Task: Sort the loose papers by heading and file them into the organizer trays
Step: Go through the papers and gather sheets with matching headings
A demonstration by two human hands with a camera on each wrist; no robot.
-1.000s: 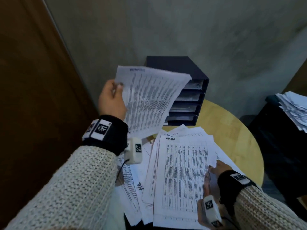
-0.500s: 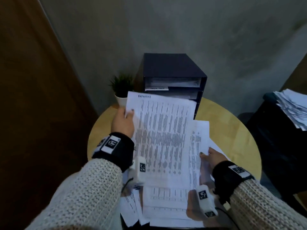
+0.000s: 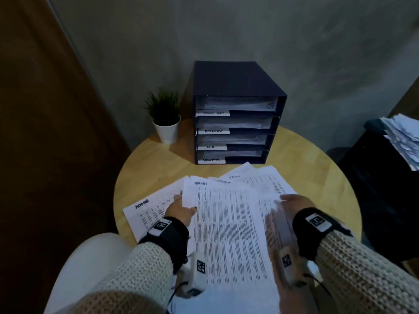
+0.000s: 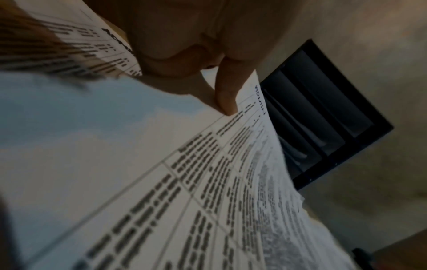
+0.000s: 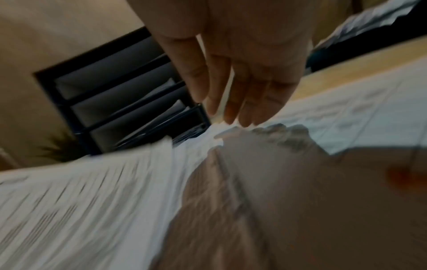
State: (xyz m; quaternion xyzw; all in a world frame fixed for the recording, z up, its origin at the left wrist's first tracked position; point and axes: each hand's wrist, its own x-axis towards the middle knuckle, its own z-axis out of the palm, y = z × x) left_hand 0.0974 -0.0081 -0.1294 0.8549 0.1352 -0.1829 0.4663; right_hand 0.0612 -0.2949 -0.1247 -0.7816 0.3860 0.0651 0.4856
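Loose printed sheets lie fanned on the round wooden table (image 3: 158,164). The top sheet (image 3: 226,223) is headed ADMIN. My left hand (image 3: 183,206) pinches its upper left edge; in the left wrist view the thumb (image 4: 227,98) lies on that sheet (image 4: 161,182). Another ADMIN sheet (image 3: 145,211) lies further left, partly under my wrist. My right hand (image 3: 289,200) is flat with straight fingers (image 5: 231,95) on the right side of the pile, holding nothing. The dark organizer (image 3: 235,114) stands behind the pile, with labelled trays that hold papers.
A small potted plant (image 3: 166,118) stands left of the organizer. A messy stack of papers (image 3: 401,137) sits on dark furniture at the right. A brown door or panel is at the left, and a grey wall is behind the table.
My left hand has brought the sheet down from the air onto the pile. My right hand has let go of a sheet's edge and now lies flat.
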